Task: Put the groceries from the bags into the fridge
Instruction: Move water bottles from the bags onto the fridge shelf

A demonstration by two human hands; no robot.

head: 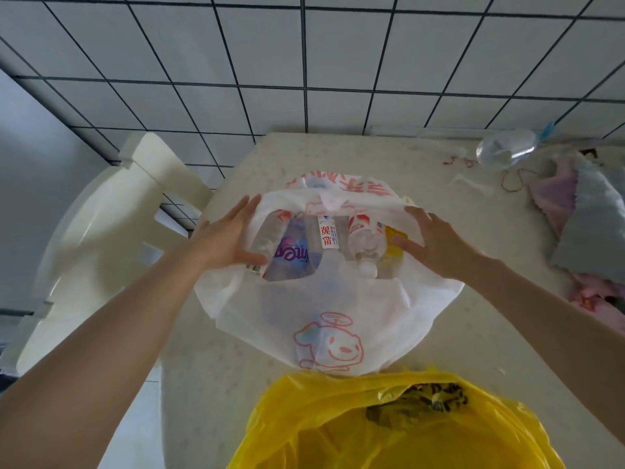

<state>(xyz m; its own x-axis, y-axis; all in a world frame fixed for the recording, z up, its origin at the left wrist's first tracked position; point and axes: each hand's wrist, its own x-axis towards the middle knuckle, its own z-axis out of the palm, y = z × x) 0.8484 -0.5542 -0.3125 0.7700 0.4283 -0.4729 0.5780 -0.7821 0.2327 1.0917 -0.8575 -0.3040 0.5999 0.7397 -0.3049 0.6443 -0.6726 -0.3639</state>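
A white plastic bag with a red cartoon print sits on the pale table, its mouth spread wide. Inside lie several drink bottles: a clear bottle at the left, a purple-labelled bottle, a white-labelled bottle, another clear bottle and a yellow item at the right. My left hand rests flat on the bag's left rim, fingers spread, thumb touching the clear bottle. My right hand presses the right rim, fingers apart. A yellow bag stands nearest me.
A cream plastic chair stands left of the table. At the back right lie a clear crumpled bag, a thin cord and pink and grey cloths. A white tiled wall runs behind.
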